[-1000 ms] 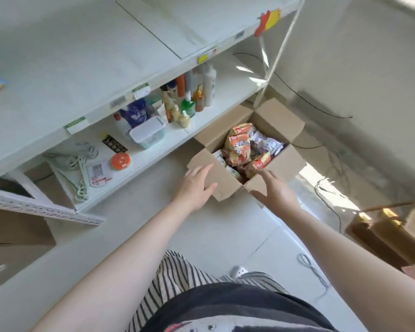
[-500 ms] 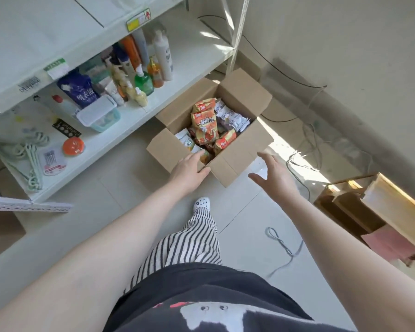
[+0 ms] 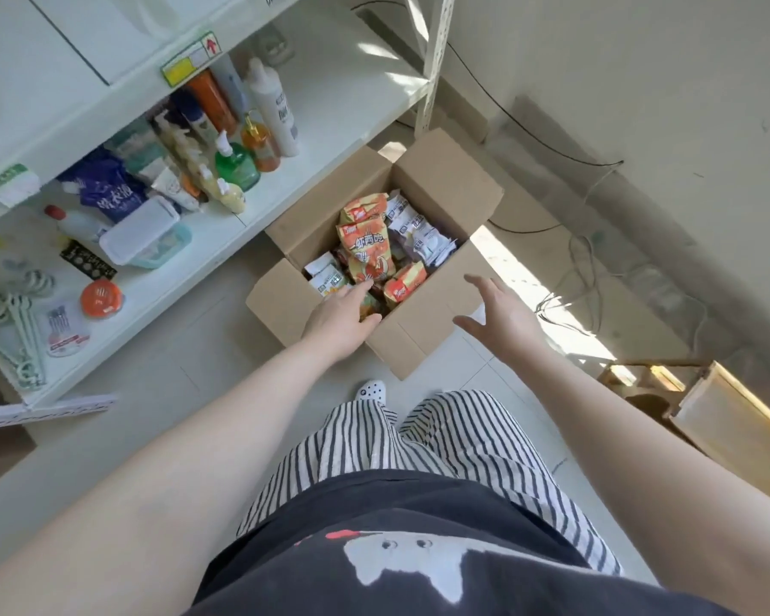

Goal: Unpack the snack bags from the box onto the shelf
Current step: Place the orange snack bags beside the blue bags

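A: Our left hand (image 3: 339, 317) reaches into the cardboard box (image 3: 445, 188) on the floor, fingers loosely extended over the snack bags (image 3: 367, 249), pinching nothing.

B: Our right hand (image 3: 501, 313) hovers spread. Slick bags could slip from us before the shelf (image 3: 343, 82).

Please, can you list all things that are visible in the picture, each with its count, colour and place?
cardboard box: one, brown, open on the floor beside the shelf
snack bags: several, orange and white, inside the box
shelf: one, white, at left
bottles: several, white, orange, green and yellow, standing on the lower shelf board
blue pouch: one, on the shelf left of the bottles
lidded container: one, white lid over a teal base, on the shelf
round orange item: one, on the shelf
hangers: a pale green bunch, shelf's near end
cables: several, on the floor by the wall
left hand: reaching into the box, fingers straight
right hand: open over the box's right flap
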Action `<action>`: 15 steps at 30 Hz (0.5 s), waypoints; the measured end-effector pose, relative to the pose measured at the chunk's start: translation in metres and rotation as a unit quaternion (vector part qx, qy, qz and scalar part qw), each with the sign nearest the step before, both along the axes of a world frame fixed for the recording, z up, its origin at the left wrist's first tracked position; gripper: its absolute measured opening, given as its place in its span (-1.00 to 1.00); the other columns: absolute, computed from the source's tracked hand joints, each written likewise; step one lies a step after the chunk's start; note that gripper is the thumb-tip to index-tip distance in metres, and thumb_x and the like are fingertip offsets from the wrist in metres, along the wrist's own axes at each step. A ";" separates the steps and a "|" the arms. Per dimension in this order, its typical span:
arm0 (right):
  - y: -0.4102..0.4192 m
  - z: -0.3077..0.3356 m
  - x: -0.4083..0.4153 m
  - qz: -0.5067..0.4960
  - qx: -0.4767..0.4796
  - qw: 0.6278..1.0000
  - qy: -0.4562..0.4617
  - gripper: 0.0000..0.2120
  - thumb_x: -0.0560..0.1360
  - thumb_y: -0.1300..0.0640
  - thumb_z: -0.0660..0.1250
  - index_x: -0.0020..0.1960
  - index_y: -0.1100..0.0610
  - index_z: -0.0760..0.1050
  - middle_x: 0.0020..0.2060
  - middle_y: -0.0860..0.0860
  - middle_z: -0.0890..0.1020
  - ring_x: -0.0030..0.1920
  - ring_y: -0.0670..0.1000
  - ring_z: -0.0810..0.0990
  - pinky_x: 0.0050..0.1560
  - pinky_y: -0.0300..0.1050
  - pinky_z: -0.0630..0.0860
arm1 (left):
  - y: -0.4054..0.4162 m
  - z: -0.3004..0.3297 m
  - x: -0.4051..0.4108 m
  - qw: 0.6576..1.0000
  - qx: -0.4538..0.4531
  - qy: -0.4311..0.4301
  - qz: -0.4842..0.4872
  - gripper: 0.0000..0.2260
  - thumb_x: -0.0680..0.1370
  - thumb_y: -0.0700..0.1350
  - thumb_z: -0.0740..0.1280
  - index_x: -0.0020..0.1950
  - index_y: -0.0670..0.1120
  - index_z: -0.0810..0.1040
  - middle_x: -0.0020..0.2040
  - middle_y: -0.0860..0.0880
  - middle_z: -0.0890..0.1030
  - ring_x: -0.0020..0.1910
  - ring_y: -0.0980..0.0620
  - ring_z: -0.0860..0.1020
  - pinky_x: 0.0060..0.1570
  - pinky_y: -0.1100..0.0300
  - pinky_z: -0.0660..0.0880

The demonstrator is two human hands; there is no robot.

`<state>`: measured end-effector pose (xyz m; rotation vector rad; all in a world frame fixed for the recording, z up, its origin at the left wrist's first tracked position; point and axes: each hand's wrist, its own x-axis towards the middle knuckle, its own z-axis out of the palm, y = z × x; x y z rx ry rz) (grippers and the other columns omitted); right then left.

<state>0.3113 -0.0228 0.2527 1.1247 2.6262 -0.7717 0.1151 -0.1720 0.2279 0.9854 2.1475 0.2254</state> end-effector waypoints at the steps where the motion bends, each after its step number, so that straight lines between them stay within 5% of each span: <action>1: 0.013 -0.003 -0.004 0.012 -0.004 1.000 -0.006 -0.37 0.53 -0.01 0.39 0.50 0.15 0.26 0.35 0.10 0.46 0.27 0.12 0.48 0.12 -0.08 0.41 | 0.010 -0.002 0.000 1.000 -0.002 0.000 0.006 -0.47 0.60 0.06 0.22 0.54 0.04 0.15 0.51 -0.05 0.27 0.46 -0.09 0.27 0.39 -0.01 0.29; 15: 0.194 -0.060 -0.076 0.256 -0.060 0.961 -0.085 -0.34 0.51 -0.04 0.40 0.51 0.12 0.24 0.36 0.10 0.45 0.33 0.15 0.42 0.15 0.05 0.49 | 0.116 -0.033 0.000 0.988 -0.048 0.038 0.142 -0.43 0.59 0.07 0.23 0.56 0.05 0.13 0.51 -0.05 0.29 0.43 -0.11 0.33 0.36 -0.01 0.35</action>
